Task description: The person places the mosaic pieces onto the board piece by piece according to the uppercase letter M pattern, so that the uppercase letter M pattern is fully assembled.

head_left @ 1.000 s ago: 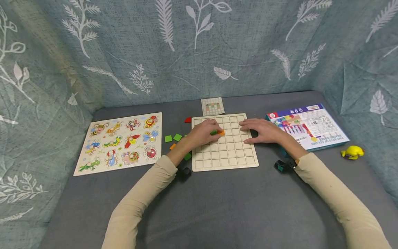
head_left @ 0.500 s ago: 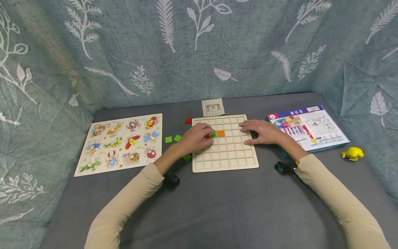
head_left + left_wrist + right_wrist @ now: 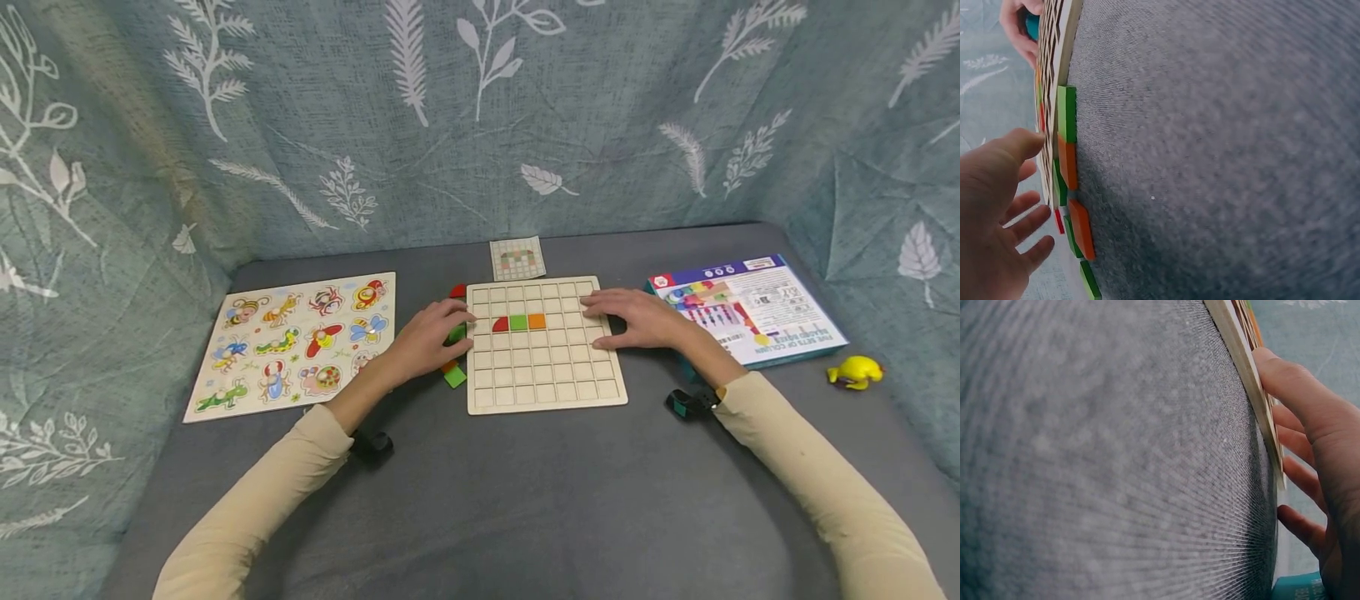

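Closest is the gray table (image 3: 480,500). The left hand (image 3: 429,340) is spread, holds nothing, and is over some loose tiles (image 3: 1082,230), just beside the wooden board (image 3: 543,377). I count seven: four green, two orange, one red. I think the job now is picking a tile, so the next move seems to need a pinch on just one. Left of them is one bug puzzle (image 3: 303,296). To the right are one yellow toy (image 3: 856,372) and one box (image 3: 750,317). The right hand (image 3: 641,319) is spread too, with its thumb on the right edge of the one board. On the board, three sit in a row: one red tile (image 3: 501,325), one green tile (image 3: 518,322), one orange tile (image 3: 537,322). Just past it lies one small picture card (image 3: 517,268), then leafy cloth (image 3: 435,187).
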`<action>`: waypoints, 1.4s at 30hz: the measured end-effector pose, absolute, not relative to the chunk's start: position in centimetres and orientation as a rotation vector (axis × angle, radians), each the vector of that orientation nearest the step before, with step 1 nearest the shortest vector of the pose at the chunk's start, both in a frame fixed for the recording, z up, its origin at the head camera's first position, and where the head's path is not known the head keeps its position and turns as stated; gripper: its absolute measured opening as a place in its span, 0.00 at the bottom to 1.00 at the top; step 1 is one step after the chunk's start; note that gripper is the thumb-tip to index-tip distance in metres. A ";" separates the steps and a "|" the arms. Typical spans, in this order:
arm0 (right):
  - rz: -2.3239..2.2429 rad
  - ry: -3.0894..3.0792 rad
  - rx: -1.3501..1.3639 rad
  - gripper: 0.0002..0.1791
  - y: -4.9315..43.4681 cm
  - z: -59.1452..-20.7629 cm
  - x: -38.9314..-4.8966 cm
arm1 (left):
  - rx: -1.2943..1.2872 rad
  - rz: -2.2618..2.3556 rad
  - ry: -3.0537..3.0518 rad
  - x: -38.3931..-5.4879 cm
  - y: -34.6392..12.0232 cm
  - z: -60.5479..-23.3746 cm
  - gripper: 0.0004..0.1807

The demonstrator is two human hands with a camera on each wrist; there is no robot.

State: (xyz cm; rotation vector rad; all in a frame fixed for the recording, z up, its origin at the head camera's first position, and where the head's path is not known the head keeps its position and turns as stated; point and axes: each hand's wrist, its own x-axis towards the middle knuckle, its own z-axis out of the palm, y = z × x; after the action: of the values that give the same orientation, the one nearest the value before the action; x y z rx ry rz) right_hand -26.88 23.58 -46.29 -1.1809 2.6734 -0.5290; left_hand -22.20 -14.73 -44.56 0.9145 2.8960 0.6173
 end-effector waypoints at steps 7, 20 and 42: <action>-0.540 2.685 -1.198 0.30 23.6 -46.3 -26.9 | 0.856 0.601 2.901 -22.2 -15.3 -44.7 0.25; -0.523 2.679 -1.190 0.31 23.6 -46.3 -26.9 | 0.763 0.564 2.879 -21.5 -17.5 -44.4 0.27; -0.529 2.682 -1.201 0.31 23.6 -46.3 -26.9 | 0.626 0.585 2.931 -19.9 -21.3 -44.5 0.28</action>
State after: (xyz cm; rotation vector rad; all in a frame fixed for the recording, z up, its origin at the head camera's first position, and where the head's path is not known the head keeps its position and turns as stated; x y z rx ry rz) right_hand -26.87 23.59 -46.28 -1.2014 2.6817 -0.5293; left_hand -19.89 -21.33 -44.49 0.6262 2.9305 0.5851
